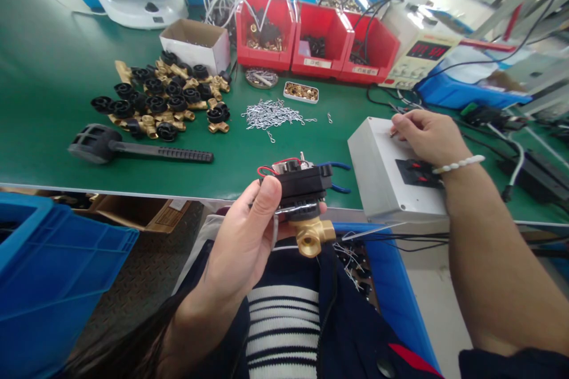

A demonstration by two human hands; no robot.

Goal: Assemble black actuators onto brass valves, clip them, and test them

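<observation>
My left hand [253,231] is closed around a motorised valve, a black actuator [302,183] on top of a brass valve body [311,237]. Red wires and small parts show on the actuator's open top, and a grey cable runs beside my fingers. To the right, my right hand [424,136] reaches over a light grey control box [377,172]. Its thumb and finger pinch a small toggle switch [393,134] at the box's far edge. Blue-handled pliers [340,177] lie behind the valve, partly hidden by it.
Brass valve bodies with black caps [164,95] lie heaped at left, near a black mallet [133,149]. Silver spring clips [272,115] and a small tin of brass parts [301,92] lie mid-table. Red bins [267,59], a power supply [420,50] and a fan [146,6] stand behind.
</observation>
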